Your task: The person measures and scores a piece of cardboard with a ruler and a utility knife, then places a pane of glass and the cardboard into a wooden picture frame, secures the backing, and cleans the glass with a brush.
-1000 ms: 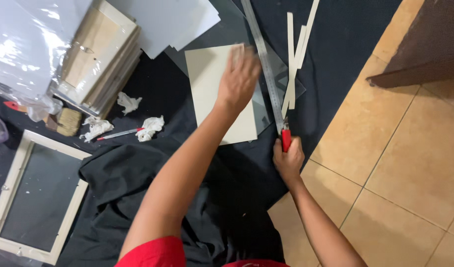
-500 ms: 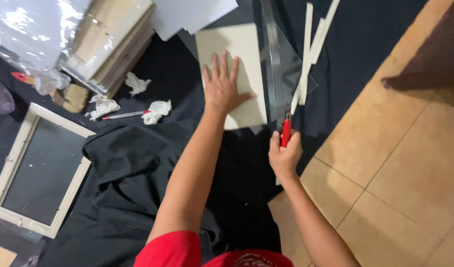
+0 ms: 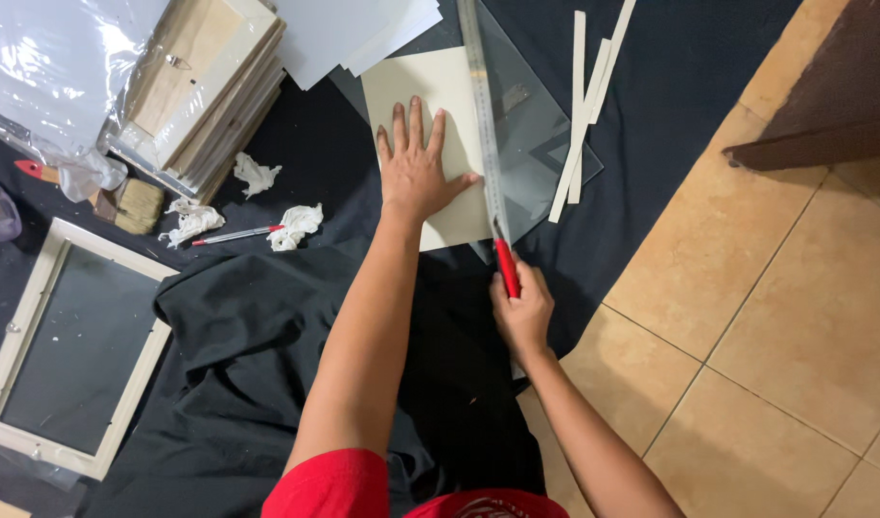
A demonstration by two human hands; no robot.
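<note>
My left hand lies flat with fingers spread on a cream board that rests on black cloth. A long metal ruler runs along the board's right edge, over a clear glass pane. My right hand grips a red-handled cutter whose tip sits at the ruler's near end, by the board's lower right corner.
Cut cream strips lie right of the glass. A stack of wooden frames, white sheets, plastic wrap, crumpled tissues, a red pen and a brush sit left. A white frame lies lower left. Tiled floor right.
My left hand slid down the board toward me and spread flat near its lower part. The right hand with the cutter stays at the ruler's near end. The view has shifted.
</note>
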